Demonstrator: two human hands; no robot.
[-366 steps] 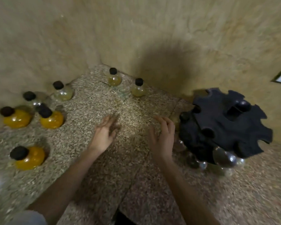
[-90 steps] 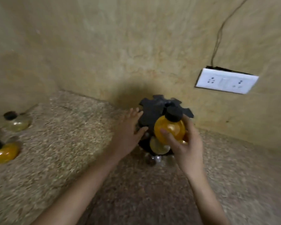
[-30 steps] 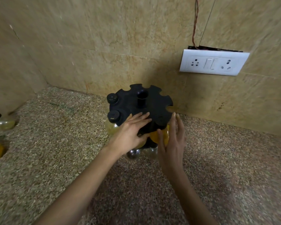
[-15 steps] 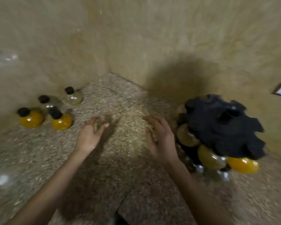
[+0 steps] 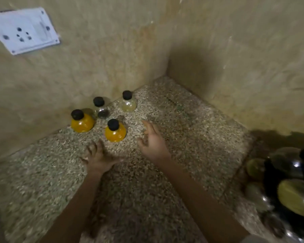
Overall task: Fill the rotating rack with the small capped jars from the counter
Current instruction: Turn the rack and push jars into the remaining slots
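Several small black-capped jars stand near the counter's corner: an orange jar [image 5: 115,131] nearest my hands, a second orange jar [image 5: 81,121] to its left, a clear jar with dark contents [image 5: 101,109] behind, and a pale yellow jar [image 5: 127,102] furthest back. My left hand [image 5: 99,157] hovers open just below the nearest orange jar. To the right of that jar is my right hand [image 5: 154,143], open and empty. The black rotating rack [image 5: 288,181], holding jars, sits cut off at the right edge.
The speckled stone counter [image 5: 191,137] meets two beige tiled walls in a corner. A white switch plate [image 5: 25,30] is on the left wall. Jars in the rack [image 5: 296,196] bulge out at the lower right.
The view has swung left, so the rack slid to the right edge and the loose jars came closer. Both hands have reached nearer to the orange jar, still empty.
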